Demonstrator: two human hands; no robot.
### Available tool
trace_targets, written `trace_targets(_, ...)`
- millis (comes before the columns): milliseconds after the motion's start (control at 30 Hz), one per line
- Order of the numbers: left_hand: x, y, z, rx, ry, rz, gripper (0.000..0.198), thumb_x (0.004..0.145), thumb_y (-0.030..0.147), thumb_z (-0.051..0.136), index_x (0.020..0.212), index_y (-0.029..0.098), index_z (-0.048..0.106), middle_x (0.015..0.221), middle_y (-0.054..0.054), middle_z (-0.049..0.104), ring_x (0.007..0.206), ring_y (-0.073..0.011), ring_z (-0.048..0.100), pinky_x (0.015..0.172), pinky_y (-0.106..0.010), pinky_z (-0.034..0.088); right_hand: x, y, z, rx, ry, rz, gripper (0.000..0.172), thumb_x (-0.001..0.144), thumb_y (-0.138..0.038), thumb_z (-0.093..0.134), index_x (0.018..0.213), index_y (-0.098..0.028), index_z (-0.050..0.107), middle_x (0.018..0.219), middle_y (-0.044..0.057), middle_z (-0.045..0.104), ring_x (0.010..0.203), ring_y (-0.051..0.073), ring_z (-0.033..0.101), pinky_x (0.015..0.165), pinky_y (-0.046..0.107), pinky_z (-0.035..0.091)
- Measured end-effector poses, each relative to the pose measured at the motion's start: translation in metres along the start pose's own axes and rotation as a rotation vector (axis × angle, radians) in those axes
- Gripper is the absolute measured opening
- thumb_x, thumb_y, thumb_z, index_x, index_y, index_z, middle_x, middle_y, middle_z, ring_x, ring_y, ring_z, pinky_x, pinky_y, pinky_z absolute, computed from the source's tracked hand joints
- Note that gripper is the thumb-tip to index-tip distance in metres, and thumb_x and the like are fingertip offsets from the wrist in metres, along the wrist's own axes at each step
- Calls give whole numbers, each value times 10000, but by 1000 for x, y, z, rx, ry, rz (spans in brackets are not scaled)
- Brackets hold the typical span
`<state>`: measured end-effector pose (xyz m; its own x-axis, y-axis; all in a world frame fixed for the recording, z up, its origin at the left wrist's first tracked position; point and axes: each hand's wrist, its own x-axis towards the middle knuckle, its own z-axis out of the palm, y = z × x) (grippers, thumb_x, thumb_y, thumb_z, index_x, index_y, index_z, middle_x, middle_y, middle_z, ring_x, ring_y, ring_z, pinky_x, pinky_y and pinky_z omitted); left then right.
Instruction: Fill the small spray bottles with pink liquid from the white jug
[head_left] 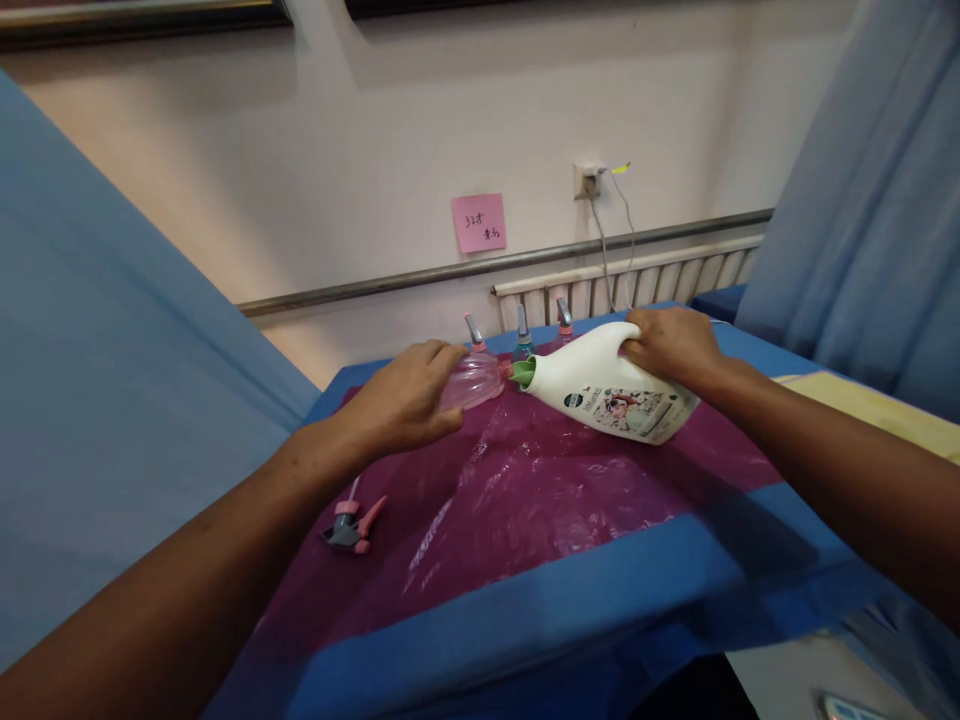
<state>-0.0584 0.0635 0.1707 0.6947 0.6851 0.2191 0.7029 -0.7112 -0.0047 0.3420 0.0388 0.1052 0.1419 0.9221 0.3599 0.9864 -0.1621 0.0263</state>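
Note:
My left hand (416,395) grips a clear pink bottle (476,380), tilted almost onto its side with its open neck to the right. My right hand (667,340) is closed round the handle of a large white detergent jug (611,390), whose mouth tips left. The jug's green spout (524,373) meets the bottle's neck; whether liquid is flowing I cannot make out. A loose grey and pink trigger sprayer (348,528) lies below my left forearm. Behind the bottle and jug stand three spray bottles, partly hidden, one of them teal (523,345).
Magenta plastic sheeting (510,500) covers much of the blue-draped table (517,610). At the back are a radiator (660,275), a metal rail (420,275) and a wall socket with cables (586,181). Blue curtains (112,350) hang on both sides. Yellow cloth (885,405) lies at the right.

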Motion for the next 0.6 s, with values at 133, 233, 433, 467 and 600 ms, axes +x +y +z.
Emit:
trace_targets(133,1,1,-2,66,-20,5,766,810,284,776,1551,268,585,1504,-146,657,1371,-415,621,1153,-556,546,0,-2,-1,37,-7,6,351,1013,-432,627,1214,-226,827,1126,179,844,1005,379,766,771,414,454)
trace_targets(233,1,1,-2,108,-28,23,785,815,277,774,1575,255,575,1499,-160,653,1364,-420,619,1140,-559,544,0,-5,-3,47,-7,10,334,1003,-428,639,1190,-221,824,1111,189,843,1000,390,766,772,420,452)
trace_targets(433,0,1,-2,106,-24,21,812,792,241,803,1572,285,583,1510,-134,650,1364,-407,609,1153,-536,538,-1,-9,-6,-15,-27,-6,376,1043,-445,585,1242,-220,811,1159,177,847,1039,373,778,750,395,433)
trace_targets(467,0,2,-2,118,-25,23,816,793,238,807,1575,282,581,1516,-137,648,1363,-409,610,1155,-537,536,-1,-10,-6,-24,-28,-10,383,1047,-450,577,1245,-219,810,1164,175,848,1039,369,778,743,392,430)
trace_targets(600,-1,5,-4,256,-69,46,804,846,255,788,1612,228,542,1541,-179,631,1358,-415,622,1128,-536,552,0,-11,-5,-40,-25,-21,389,1051,-464,570,1247,-224,806,1155,160,853,1021,357,777,725,383,418)
